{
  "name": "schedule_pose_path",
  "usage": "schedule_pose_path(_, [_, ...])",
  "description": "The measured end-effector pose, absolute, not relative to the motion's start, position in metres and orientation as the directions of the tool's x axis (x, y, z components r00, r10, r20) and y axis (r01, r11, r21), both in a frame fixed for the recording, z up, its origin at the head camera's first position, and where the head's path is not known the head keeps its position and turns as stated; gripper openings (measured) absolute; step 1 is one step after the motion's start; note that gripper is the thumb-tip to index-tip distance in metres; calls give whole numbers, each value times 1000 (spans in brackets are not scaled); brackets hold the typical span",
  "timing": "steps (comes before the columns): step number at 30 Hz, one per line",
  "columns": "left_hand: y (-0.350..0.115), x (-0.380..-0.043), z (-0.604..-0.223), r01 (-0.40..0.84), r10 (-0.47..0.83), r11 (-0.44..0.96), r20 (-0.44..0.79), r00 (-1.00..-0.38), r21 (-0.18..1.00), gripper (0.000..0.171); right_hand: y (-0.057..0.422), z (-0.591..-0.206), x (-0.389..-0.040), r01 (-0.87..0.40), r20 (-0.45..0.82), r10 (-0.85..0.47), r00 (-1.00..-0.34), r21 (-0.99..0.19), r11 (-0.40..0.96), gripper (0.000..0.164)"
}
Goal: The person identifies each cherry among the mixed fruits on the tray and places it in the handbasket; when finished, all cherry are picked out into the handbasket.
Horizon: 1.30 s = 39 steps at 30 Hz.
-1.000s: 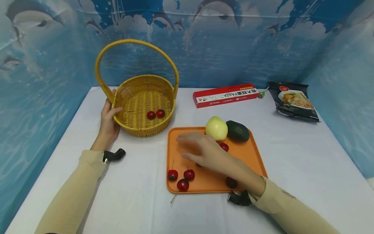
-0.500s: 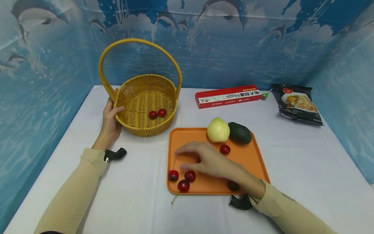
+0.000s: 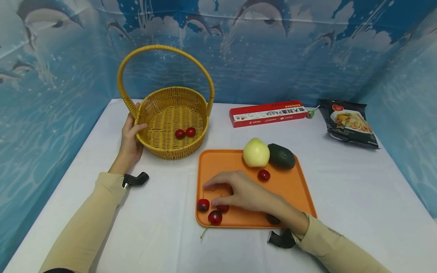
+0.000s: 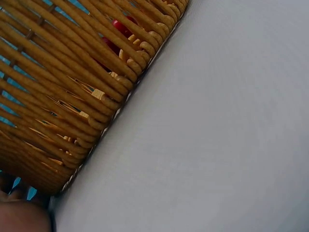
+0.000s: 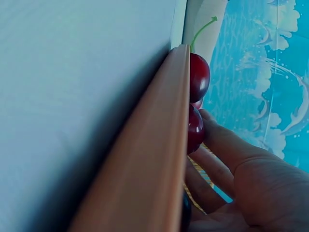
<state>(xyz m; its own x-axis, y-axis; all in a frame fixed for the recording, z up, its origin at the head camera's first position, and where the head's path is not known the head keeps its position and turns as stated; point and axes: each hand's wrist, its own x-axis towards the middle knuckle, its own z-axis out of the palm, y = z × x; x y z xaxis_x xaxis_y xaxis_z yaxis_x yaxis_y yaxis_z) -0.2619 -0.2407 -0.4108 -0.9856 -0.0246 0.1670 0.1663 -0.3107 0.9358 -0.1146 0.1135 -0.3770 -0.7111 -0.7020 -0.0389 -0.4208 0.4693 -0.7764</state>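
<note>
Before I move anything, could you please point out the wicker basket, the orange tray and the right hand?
Wicker basket (image 3: 172, 153), head view, its front outer wall.
Orange tray (image 3: 288, 189), head view, bare floor toward its right.
Right hand (image 3: 241, 190), head view, back of the hand.

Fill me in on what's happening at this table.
A person holds a basket by its side with the left grip, thumb over the rim. Two cherries lie inside it. The right grip is low over an orange tray, its thumb close to one of the loose cherries there; whether it touches is hard to tell. A pale fruit and a dark green fruit sit at the tray's far edge.
</note>
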Motion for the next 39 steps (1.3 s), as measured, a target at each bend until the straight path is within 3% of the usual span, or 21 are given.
schedule_pose_path(14, [-241,-261,-412,186,-31,-327,186,-982,927,68,111,-379,-112,-431,-25,-717,-696,-784,447,34])
schedule_pose_path(27, [-240,-260,-411,192,-26,-315,194,-981,929,67,108,-381,-109,-482,4,-766,-643,-780,400,40])
schedule_pose_path(39, [-240,-261,-411,183,-20,-329,187,-982,926,67,103,-383,-105,-495,17,-792,-611,-789,365,30])
